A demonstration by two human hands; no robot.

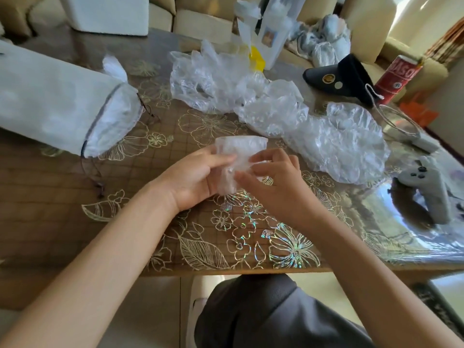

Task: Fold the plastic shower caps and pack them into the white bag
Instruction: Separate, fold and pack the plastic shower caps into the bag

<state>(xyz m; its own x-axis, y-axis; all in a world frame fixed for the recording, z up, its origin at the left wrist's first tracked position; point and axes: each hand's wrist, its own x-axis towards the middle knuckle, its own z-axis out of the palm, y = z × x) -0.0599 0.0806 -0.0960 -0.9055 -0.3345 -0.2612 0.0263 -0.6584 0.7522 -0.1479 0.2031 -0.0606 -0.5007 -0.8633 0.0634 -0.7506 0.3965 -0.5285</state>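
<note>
**The folded cap may spring open before it reaches the bag**

Head view. Both hands hold one folded shower cap (238, 156) just above the table (75, 197), in front of the person. The left hand (198, 177) has its fingers curled round the left side of the bundle. The right hand (273, 182) pinches the right side with thumb and fingertips. The fold looks nearly finished, so I judge that packing is the next step.

The main risk is in the material. The plastic is thin and slippery and its rim is gathered, so the bundle can open again as soon as one hand lets go. A one-hand carry to the left would therefore need a firm squeeze. The second risk is at the bag mouth, which is half gathered by a dark cord. If the bundle is pushed against this narrow opening, it may unfold or stay outside. The loose shower caps (326, 136) lie just behind the right hand, and a wide move could drag one of them along.

The white bag (57, 104) lies on its side at the left of the table, well apart from the hands, with its mouth turned toward the middle. It looks full and rounded. Crinkled white material shows at the mouth, probably caps packed already, but the glare hides what is inside.
</note>
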